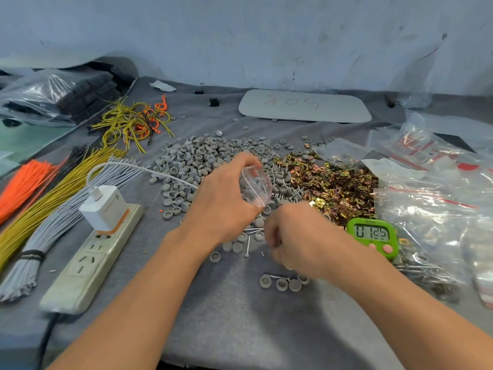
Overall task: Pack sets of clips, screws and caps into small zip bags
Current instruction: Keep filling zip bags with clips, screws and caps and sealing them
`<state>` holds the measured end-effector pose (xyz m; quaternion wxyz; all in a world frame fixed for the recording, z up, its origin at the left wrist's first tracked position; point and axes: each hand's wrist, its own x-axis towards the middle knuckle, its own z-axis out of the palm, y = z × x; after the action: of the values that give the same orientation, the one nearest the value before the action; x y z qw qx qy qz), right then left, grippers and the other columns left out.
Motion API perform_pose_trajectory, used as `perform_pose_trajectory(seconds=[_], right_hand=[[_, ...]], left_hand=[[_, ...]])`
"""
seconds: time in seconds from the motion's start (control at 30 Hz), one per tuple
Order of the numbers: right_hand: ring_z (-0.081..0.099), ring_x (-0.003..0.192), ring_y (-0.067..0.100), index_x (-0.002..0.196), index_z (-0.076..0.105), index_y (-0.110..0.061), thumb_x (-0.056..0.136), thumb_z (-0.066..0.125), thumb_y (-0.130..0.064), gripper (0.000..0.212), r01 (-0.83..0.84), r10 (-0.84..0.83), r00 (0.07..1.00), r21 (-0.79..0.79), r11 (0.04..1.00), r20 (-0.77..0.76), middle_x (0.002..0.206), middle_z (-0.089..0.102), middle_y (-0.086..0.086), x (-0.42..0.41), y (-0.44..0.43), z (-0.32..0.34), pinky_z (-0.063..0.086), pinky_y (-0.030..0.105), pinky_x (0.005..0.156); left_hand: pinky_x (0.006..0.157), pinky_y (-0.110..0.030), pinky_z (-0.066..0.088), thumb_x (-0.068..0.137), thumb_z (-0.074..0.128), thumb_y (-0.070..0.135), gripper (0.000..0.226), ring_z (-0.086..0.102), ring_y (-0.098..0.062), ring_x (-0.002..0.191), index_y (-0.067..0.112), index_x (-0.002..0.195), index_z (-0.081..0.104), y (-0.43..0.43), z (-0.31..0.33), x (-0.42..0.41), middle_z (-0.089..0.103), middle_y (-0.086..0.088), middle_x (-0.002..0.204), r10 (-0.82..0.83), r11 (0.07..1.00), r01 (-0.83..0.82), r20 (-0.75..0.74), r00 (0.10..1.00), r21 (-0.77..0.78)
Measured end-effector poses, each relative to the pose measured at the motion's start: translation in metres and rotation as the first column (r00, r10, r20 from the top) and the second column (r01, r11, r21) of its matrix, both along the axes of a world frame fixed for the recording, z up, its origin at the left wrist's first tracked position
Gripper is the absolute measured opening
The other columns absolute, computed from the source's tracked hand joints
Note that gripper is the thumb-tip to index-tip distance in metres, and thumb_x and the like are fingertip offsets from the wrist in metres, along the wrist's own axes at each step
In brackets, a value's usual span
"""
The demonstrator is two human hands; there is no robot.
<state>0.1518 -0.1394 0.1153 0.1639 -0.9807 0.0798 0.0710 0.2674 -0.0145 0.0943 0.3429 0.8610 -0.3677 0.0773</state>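
My left hand [221, 198] holds a small clear zip bag [256, 186] above the table, its mouth held open, with a few small parts inside. Just below and to the right, my right hand [296, 239] is blurred, its fingers curled; what it holds is hidden. A heap of grey caps [197, 158] lies behind my left hand. Brass-coloured clips [333, 185] are piled to the right of the bag. Screws [282, 188] lie between the two piles. A few loose caps and a screw [282, 283] sit near my right wrist.
A green timer [373, 236] stands right of my right hand. Clear zip bags [432, 206] are stacked at the right. A power strip with a white charger [93, 249] lies at the left, beside bundles of grey, yellow and orange wires [48, 204]. A white board [304, 105] lies at the back.
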Motion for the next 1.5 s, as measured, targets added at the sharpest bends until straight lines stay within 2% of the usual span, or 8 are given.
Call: perform_pose_trajectory(seconds=[0.27,0.67,0.83,0.93,1.17,1.37,1.43,1.5], right_hand=[[0.060,0.053,-0.003,0.070,0.075,-0.025,0.075,0.086,-0.014,0.017,0.122,-0.417,0.755,0.517,0.847,0.506,0.061,0.069,-0.013,0.011,-0.018,0.022,0.042,0.008,0.051],[0.074,0.077,0.008,0.084,0.084,-0.030,0.084,0.072,-0.005,0.028,0.012,-0.482,0.745,0.714,0.700,0.460,0.081,0.079,-0.011,0.012,-0.031,0.031,0.058,0.027,0.075],[0.059,0.049,0.001,0.081,0.079,-0.028,0.080,0.077,-0.052,0.024,0.253,-0.505,0.819,0.619,0.744,0.272,0.067,0.075,-0.008,0.012,-0.033,0.020,0.048,0.029,0.059],[0.059,0.046,0.009,0.075,0.077,-0.017,0.088,0.078,-0.033,0.021,0.237,-0.438,0.874,0.601,0.764,0.213,0.061,0.073,-0.002,0.013,-0.027,0.021,0.047,0.025,0.050],[0.046,0.045,0.012,0.083,0.076,-0.004,0.097,0.064,-0.006,0.018,0.088,-0.476,0.880,0.983,0.164,0.001,0.061,0.060,0.006,0.019,-0.032,0.023,0.040,0.020,0.040],[0.041,0.040,0.014,0.061,0.067,-0.010,0.092,0.061,0.000,0.033,0.051,-0.672,0.738,0.998,-0.027,-0.056,0.052,0.050,0.004,0.028,-0.031,0.016,0.034,0.022,0.038],[0.045,0.040,0.014,0.063,0.070,-0.011,0.092,0.061,-0.002,0.032,0.067,-0.669,0.743,0.993,0.099,0.016,0.053,0.056,0.004,0.029,-0.033,0.015,0.036,0.023,0.039],[0.050,0.040,0.007,0.063,0.074,-0.017,0.094,0.064,-0.010,0.033,0.217,-0.635,0.743,0.822,0.526,0.211,0.053,0.064,-0.004,0.026,-0.036,0.011,0.039,0.021,0.042]], left_hand=[[0.065,-0.022,0.043,0.073,0.078,0.027,0.048,0.062,-0.002,0.080,0.045,0.109,0.051,-0.011,0.000,-0.013,0.067,0.018,0.092,-0.111,0.994,0.111,-0.100,0.989,-0.009],[0.080,-0.021,0.056,0.066,0.088,0.020,0.065,0.069,0.000,0.099,0.046,0.116,0.055,-0.010,0.006,-0.008,0.071,0.020,0.112,-0.175,0.964,0.109,-0.268,0.948,-0.243],[0.078,-0.015,0.054,0.068,0.091,0.028,0.069,0.066,0.006,0.099,0.049,0.120,0.050,-0.009,0.009,-0.014,0.068,0.025,0.111,-0.184,0.962,0.142,-0.173,0.968,-0.232],[0.077,-0.004,0.045,0.070,0.091,0.035,0.070,0.062,0.011,0.099,0.048,0.124,0.049,-0.011,0.010,-0.020,0.067,0.026,0.108,-0.189,0.964,0.157,-0.137,0.972,-0.216],[0.103,-0.047,0.052,0.057,0.078,0.027,0.079,0.065,-0.008,0.118,0.042,0.130,0.053,-0.013,0.008,-0.011,0.069,0.015,0.121,-0.265,0.943,0.168,-0.345,0.900,-0.287],[0.103,-0.022,0.039,0.054,0.075,0.048,0.082,0.052,0.009,0.128,0.046,0.133,0.051,-0.013,0.006,-0.011,0.060,0.028,0.131,-0.227,0.957,0.143,-0.349,0.909,-0.252],[0.103,-0.021,0.039,0.053,0.077,0.051,0.084,0.051,0.009,0.128,0.048,0.134,0.051,-0.013,0.006,-0.011,0.059,0.029,0.131,-0.226,0.959,0.144,-0.352,0.908,-0.245],[0.100,-0.021,0.044,0.055,0.081,0.055,0.081,0.056,0.008,0.121,0.046,0.131,0.056,-0.011,0.009,-0.010,0.063,0.028,0.125,-0.249,0.947,0.141,-0.379,0.891,-0.290]])
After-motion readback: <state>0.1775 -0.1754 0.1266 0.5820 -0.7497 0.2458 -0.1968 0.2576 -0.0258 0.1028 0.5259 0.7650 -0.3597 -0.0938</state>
